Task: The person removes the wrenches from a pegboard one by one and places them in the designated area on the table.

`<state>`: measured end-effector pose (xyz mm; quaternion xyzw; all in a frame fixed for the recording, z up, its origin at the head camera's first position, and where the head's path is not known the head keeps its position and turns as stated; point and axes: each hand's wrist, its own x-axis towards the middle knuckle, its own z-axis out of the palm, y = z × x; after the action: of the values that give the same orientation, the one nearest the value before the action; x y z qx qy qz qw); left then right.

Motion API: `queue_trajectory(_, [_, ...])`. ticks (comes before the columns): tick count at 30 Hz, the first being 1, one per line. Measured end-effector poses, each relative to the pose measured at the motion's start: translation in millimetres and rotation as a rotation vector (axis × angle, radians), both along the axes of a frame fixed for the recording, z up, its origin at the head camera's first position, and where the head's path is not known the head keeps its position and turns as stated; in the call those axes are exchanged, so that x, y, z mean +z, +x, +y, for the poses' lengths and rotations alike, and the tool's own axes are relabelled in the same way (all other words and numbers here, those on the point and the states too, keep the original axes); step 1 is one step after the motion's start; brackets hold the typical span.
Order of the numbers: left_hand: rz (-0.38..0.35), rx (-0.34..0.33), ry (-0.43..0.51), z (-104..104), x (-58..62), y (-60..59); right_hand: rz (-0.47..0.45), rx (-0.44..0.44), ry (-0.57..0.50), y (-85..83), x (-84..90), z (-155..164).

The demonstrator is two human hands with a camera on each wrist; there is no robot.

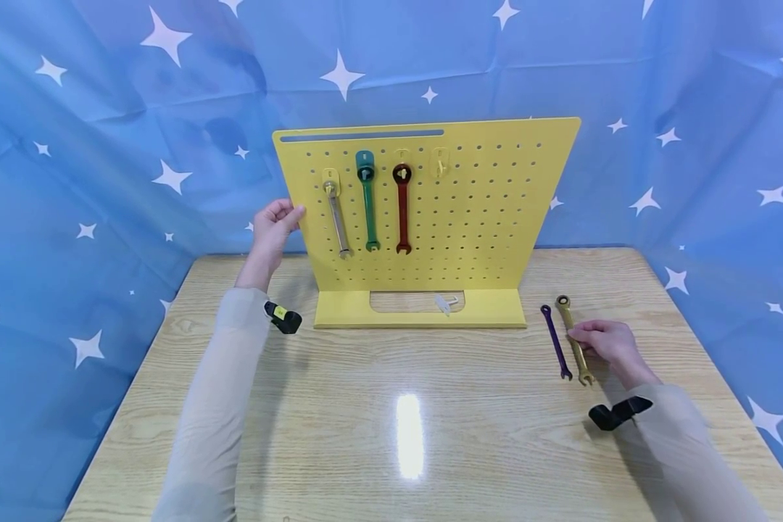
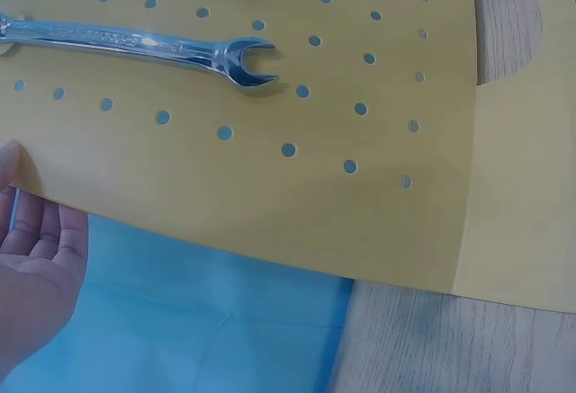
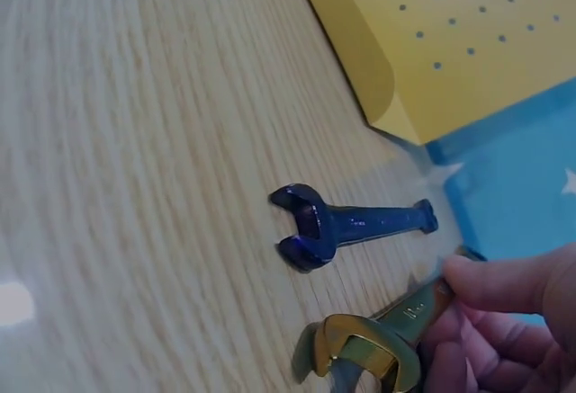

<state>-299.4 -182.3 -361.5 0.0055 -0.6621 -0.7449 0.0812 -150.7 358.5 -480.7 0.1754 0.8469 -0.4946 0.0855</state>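
Gold wrench (image 1: 575,341) lengthwise, ring end away.

Pegboard (image 1: 470,217) standing upright at back-centre of surface (image 1: 391,435), 3 wrenches (image 1: 368,206) hanging on its left part. 2 wrenches (image 1: 564,341) lying side by side on surface, right of pegboard base, nearer the front.
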Motion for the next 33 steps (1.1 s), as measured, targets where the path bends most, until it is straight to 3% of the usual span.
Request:
queue_trajectory(14, [0.015,-0.001,0.014,-1.3,-2.0,0.9,0.019,0.021,0.148,-3.3,-0.3,-4.1])
queue_trajectory(25, [-0.011,0.012,-0.006,-1.4,0.3,0.1,-0.024,0.025,0.229,-3.9,2.3,-2.8])
queue_trajectory(33, [-0.02,0.0,-0.016,-1.1,1.1,-0.5,0.108,-0.009,0.222,-1.0,11.7,-10.7])
